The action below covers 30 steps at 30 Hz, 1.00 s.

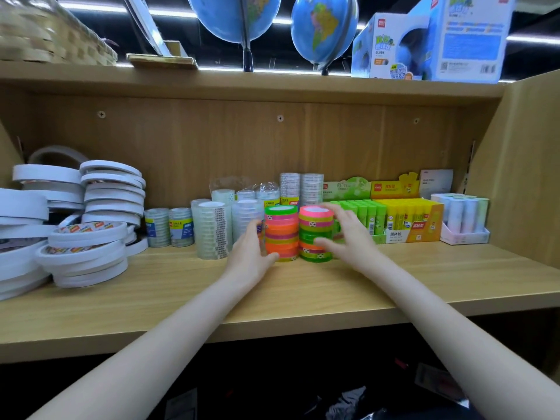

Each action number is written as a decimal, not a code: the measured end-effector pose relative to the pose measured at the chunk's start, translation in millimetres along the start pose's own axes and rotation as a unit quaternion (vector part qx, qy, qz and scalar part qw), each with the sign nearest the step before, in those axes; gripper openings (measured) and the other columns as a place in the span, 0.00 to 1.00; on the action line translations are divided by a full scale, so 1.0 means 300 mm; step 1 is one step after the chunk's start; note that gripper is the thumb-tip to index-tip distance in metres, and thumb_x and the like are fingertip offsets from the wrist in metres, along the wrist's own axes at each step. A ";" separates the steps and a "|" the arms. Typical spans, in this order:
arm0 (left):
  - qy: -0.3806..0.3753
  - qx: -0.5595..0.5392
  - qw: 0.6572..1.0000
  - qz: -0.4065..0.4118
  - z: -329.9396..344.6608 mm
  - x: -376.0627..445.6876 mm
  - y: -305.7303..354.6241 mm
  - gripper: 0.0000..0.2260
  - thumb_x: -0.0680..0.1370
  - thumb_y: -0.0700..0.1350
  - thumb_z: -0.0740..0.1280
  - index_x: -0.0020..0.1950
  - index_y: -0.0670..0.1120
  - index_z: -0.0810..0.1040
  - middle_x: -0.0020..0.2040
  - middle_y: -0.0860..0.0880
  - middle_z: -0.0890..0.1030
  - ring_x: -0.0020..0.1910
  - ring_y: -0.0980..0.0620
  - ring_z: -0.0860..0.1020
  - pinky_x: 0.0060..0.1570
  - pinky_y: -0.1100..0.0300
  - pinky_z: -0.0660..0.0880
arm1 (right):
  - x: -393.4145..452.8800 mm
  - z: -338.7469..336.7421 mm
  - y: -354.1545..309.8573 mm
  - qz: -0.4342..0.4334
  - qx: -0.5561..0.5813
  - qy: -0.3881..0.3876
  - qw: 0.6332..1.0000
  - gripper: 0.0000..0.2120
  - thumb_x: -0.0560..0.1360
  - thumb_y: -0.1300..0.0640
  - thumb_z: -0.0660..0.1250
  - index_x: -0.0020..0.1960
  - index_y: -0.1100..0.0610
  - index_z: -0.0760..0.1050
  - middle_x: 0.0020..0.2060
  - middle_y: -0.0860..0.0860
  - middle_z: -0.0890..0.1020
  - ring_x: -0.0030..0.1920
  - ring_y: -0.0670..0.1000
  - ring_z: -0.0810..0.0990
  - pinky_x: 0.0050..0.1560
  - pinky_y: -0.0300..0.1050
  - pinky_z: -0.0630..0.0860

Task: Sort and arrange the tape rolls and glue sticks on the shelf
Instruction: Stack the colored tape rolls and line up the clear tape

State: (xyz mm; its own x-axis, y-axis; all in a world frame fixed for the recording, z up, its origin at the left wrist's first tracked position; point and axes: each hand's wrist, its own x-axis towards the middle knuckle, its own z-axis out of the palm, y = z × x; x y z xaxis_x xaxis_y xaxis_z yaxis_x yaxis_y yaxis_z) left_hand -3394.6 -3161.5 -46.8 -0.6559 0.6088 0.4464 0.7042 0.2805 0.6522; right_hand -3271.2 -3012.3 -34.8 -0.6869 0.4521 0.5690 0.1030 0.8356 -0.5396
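1. Tape rolls in neon colours stand in two stacks on the wooden shelf (424, 277), side by side and touching or nearly so: the left neon stack (281, 233) is mostly orange and pink with a green roll on top, the right neon stack (315, 234) mixes pink, yellow, orange and green.
2. Our left hand (253, 256) curls round the left side of the left neon stack, thumb at its base in front, fingers behind it.
3. Our right hand (348, 234) wraps the right neon stack from the right, fingers over its upper edge and thumb across its lower front.
4. Just left of the stacks stand clear tape rolls (212, 231) in wrapped columns, with more behind them.
5. Far left, white tape rolls (88, 256) lie in loose, leaning piles.
6. Right of our hands, the green glue sticks (363, 216) and yellow glue sticks (409, 219) stand upright in their display boxes, touching each other.
7. Beyond these sits a small tray of pastel glue sticks (463, 218).
8. On the shelf above we see two globes (324, 28) and a globe box (433, 40).
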 end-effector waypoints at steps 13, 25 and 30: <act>-0.053 0.003 0.999 0.011 0.015 0.026 0.003 0.34 0.75 0.41 0.68 0.76 0.47 0.53 0.70 0.45 0.68 0.67 0.48 0.70 0.66 0.52 0.67 | 0.098 0.058 0.027 0.026 -0.025 0.008 0.999 0.41 0.69 0.61 0.73 0.74 0.52 0.53 0.68 0.55 0.68 0.67 0.54 0.68 0.66 0.48 0.65; -0.063 -0.010 0.997 0.029 0.010 0.032 0.013 0.33 0.76 0.41 0.66 0.76 0.47 0.53 0.72 0.46 0.65 0.64 0.48 0.72 0.64 0.53 0.69 | 0.137 0.056 0.029 0.081 0.025 0.082 0.993 0.23 0.76 0.50 0.66 0.66 0.60 0.70 0.61 0.56 0.77 0.57 0.57 0.78 0.54 0.58 0.77; 0.014 0.007 0.996 0.086 0.006 0.030 0.017 0.28 0.76 0.38 0.62 0.75 0.45 0.57 0.70 0.47 0.63 0.64 0.49 0.71 0.62 0.53 0.71 | 0.134 0.054 0.037 0.082 0.067 0.083 0.991 0.27 0.75 0.49 0.66 0.70 0.56 0.63 0.59 0.55 0.76 0.58 0.55 0.77 0.53 0.58 0.78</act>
State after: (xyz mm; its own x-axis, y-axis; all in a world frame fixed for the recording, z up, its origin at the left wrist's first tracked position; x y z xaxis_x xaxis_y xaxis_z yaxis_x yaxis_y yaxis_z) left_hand -3396.4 -3153.1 -40.6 -0.5317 0.6285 0.5677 0.8106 0.1835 0.5561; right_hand -3309.3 -2989.9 -27.9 -0.5401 0.6320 0.5557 0.0995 0.7036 -0.7036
